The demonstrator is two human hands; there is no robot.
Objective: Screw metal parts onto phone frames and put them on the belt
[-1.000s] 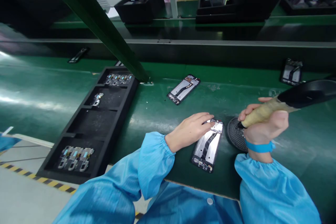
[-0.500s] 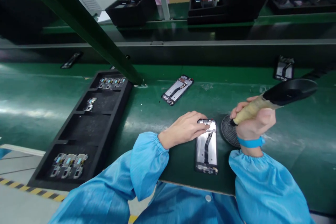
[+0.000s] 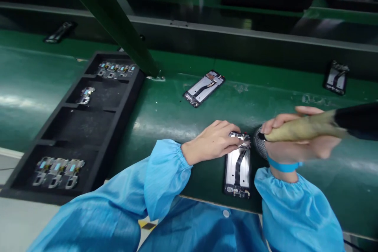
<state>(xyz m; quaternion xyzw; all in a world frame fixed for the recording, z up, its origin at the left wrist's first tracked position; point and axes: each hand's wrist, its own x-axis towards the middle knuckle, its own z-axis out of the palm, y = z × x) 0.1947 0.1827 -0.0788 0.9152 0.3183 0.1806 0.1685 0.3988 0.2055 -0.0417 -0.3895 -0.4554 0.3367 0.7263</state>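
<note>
Green bench (image 3: 165,114): your left hand (image 3: 211,141) presses flat on the phone frame (image 3: 238,169); right hand (image 3: 298,143) grips the screwdriver (image 3: 319,126).

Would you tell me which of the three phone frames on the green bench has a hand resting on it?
The nearest phone frame, lying upright by the front edge: the left hand presses its top end. The other two lie untouched farther back.

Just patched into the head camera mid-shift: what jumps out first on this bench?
Front and centre, the left hand presses on the top end of an opened phone frame lying on the green bench, while the right hand grips a tape-wrapped power screwdriver just right of it. At far left lies a long black parts tray with small metal pieces in three of its compartments.
</note>
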